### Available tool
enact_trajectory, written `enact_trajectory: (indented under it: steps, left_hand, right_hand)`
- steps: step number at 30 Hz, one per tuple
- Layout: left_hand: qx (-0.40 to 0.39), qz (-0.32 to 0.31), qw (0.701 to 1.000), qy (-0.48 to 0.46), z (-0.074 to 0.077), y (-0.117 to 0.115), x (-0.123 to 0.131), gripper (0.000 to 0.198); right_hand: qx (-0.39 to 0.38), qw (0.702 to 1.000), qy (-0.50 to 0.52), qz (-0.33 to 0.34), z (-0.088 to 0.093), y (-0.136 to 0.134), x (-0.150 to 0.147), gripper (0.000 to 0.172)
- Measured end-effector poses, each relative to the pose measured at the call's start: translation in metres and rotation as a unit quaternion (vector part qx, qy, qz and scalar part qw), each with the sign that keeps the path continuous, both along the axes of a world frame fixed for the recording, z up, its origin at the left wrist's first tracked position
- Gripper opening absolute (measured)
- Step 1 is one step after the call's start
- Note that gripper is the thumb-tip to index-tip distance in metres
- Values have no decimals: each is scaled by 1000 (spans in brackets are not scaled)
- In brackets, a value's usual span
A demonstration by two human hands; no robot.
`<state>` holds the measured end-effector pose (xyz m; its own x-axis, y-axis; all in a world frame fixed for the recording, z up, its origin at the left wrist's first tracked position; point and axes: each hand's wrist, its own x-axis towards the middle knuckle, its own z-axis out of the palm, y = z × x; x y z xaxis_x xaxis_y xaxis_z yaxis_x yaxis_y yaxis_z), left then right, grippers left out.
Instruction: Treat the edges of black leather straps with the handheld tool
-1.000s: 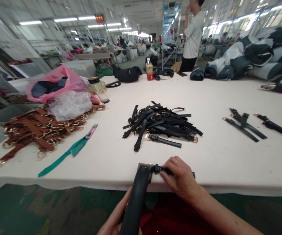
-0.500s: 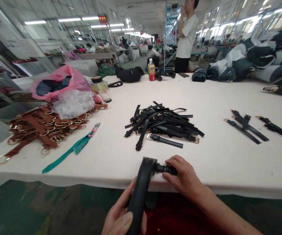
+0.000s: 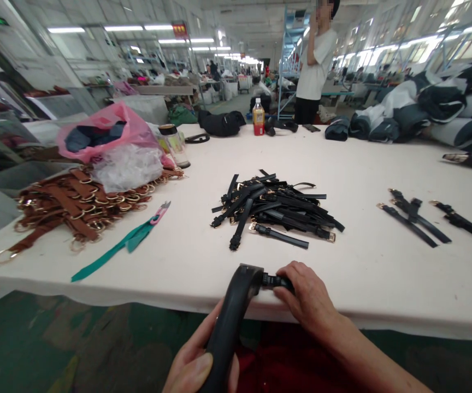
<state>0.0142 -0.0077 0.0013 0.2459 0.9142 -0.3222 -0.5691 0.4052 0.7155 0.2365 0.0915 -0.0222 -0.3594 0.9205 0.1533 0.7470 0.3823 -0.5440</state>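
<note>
Factory hall, white table (image 3: 363, 284). Wide black strap (image 3: 236, 305) at 6 o'clock, top end on table edge. Left hand (image 3: 197, 371) wrapped round it, thumb pressing. Right hand (image 3: 305, 297) pinches narrow buckled strap (image 3: 275, 281) at that end, joining looks midway. Black strap pile (image 3: 275, 210) at 12 untouched; few laid-out straps (image 3: 414, 218) at 3. Since a second ago: left hand further into view, strap end arched higher.

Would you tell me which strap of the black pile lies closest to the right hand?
The single strap along the pile's near edge, gold buckle at its left end; the rest are heaped behind it.
</note>
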Motion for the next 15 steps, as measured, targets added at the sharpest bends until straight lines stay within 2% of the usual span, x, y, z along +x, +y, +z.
enact_trajectory:
  steps: [3, 8, 15]
  left_hand:
    - [17, -5, 1000, -5, -3, 1, -1, 103]
    - [38, -5, 999, -15, -5, 1, 2, 71]
    - [22, -9, 1000, 4, 2, 0, 6, 78]
  right_hand:
    - [-14, 1000, 10, 5, -2, 2, -1, 14]
    - [-53, 997, 52, -17, -3, 8, -4, 18]
    - [-89, 996, 24, -23, 5, 15, -7, 15]
